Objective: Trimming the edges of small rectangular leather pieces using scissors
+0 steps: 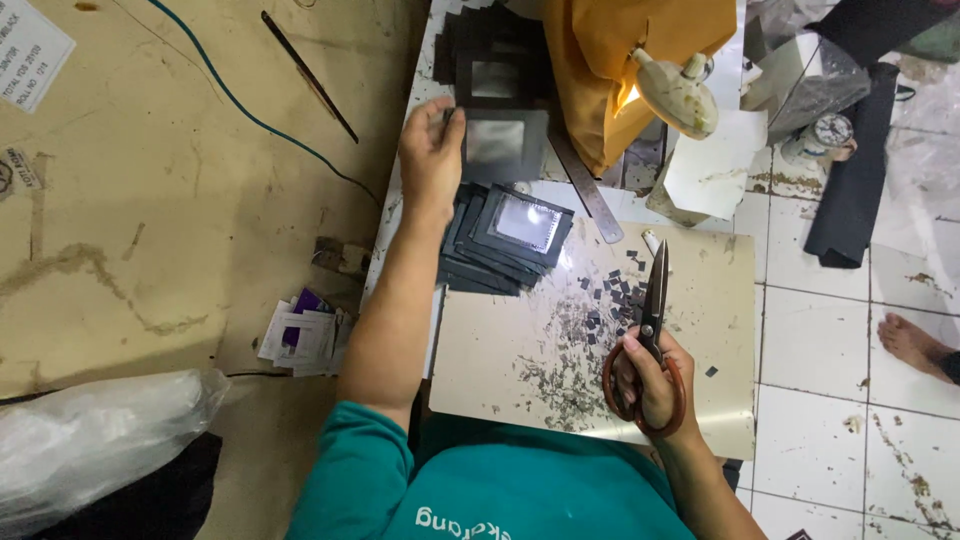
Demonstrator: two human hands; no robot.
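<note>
My left hand (432, 150) reaches forward and grips the left edge of a dark square frame piece with a clear window (503, 143), at the front of a row of similar pieces (490, 55). My right hand (652, 380) holds a pair of scissors (650, 320) by their reddish-brown loop handles, blades closed and pointing away from me. A fanned pile of dark window pieces (510, 238) lies between the hands. Small dark offcuts (600, 300) are scattered over the beige cutting board (720, 300).
A metal ruler (585, 185) lies beside an orange-yellow bag (620, 60) and a lit lamp (678, 92). Small purple-and-white cards (303, 335) and a clear plastic bag (95, 435) lie on the left. Another person's bare foot (915, 345) rests on the white tiled floor.
</note>
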